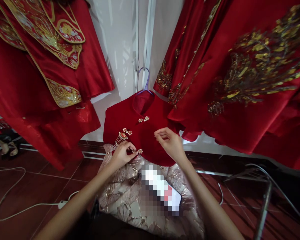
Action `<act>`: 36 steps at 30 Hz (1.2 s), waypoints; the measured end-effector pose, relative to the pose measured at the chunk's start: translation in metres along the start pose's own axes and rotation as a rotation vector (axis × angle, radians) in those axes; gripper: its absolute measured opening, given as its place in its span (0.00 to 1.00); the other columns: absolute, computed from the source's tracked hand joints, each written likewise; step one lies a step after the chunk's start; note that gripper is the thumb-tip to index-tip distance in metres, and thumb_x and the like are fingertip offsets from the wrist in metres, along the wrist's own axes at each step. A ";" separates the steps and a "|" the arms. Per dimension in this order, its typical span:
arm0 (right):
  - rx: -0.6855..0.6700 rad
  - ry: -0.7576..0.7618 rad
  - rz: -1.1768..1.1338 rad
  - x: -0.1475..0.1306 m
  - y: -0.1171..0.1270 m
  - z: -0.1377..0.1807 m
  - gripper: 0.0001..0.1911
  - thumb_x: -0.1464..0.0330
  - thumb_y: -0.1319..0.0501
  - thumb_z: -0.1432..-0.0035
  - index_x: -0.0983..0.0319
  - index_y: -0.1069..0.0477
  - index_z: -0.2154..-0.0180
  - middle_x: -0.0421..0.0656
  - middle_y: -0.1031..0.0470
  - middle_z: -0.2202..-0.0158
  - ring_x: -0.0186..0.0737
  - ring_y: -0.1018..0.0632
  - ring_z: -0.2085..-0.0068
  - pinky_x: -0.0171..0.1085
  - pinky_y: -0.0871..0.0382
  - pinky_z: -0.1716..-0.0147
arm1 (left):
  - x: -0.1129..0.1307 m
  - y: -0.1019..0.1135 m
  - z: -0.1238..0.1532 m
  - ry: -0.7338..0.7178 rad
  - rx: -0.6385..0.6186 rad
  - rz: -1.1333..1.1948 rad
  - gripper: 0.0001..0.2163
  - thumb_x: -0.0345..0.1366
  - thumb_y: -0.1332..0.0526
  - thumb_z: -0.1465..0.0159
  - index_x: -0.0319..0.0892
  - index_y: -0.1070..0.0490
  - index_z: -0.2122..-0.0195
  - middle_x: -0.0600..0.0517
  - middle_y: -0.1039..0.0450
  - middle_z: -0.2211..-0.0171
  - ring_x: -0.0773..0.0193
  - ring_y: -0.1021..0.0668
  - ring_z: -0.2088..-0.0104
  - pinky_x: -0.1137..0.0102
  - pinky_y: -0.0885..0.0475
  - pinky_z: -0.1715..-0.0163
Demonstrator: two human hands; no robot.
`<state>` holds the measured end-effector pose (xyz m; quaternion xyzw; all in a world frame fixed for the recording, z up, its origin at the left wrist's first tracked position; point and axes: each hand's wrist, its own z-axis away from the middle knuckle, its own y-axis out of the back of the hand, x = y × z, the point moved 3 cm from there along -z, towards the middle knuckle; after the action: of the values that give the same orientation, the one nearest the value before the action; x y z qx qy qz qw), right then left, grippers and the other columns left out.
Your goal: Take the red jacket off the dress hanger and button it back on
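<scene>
A dark red velvet garment [155, 140] with a stand-up collar hangs in front of me on a purple hanger [146, 81]. Pairs of beaded flower fasteners [143, 119] sit along its slanted front opening. My left hand [125, 154] pinches the lower beaded flower fastener [140, 151] between thumb and fingertips, near the garment's bottom edge. Just above that hand hangs a fan-shaped tassel ornament [122, 136]. Raised over the garment's right side, my right hand [170, 142] has its fingertips pressed together. Whatever it may hold is too small to make out.
A phone [175, 197], partly blurred, lies on shiny floral brocade [122, 203] below the garment. Embroidered red gowns [90, 63] hang left and right [230, 126]. A white cable [35, 204] crosses the tiled floor; a metal frame [263, 206] stands at right.
</scene>
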<state>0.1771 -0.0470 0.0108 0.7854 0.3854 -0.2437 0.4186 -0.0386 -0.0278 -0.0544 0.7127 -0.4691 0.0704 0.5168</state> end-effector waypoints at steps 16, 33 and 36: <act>-0.474 -0.024 -0.074 0.042 -0.085 0.031 0.08 0.69 0.40 0.49 0.62 0.29 0.63 0.42 0.24 0.69 0.35 0.23 0.67 0.32 0.29 0.67 | 0.000 -0.015 0.006 0.015 -0.035 -0.003 0.02 0.31 0.40 0.44 0.42 0.32 0.70 0.52 0.28 0.68 0.63 0.27 0.65 0.69 0.33 0.63; -0.704 -0.047 -0.240 0.019 -0.049 0.019 0.12 0.64 0.38 0.50 0.64 0.26 0.65 0.43 0.24 0.70 0.34 0.25 0.68 0.34 0.31 0.66 | -0.035 -0.002 -0.032 0.456 0.335 0.881 0.18 0.47 0.36 0.47 0.36 0.29 0.65 0.48 0.25 0.69 0.66 0.23 0.69 0.66 0.26 0.62; -0.729 -0.057 -0.266 0.016 -0.045 0.019 0.12 0.64 0.38 0.50 0.64 0.26 0.64 0.43 0.24 0.68 0.35 0.25 0.67 0.36 0.30 0.64 | -0.034 -0.005 -0.035 0.501 0.358 1.000 0.16 0.42 0.33 0.50 0.36 0.27 0.65 0.47 0.24 0.65 0.66 0.23 0.65 0.66 0.27 0.57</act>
<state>0.1486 -0.0409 -0.0314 0.5211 0.5335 -0.1645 0.6456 -0.0400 0.0207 -0.0613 0.4428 -0.5926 0.5501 0.3874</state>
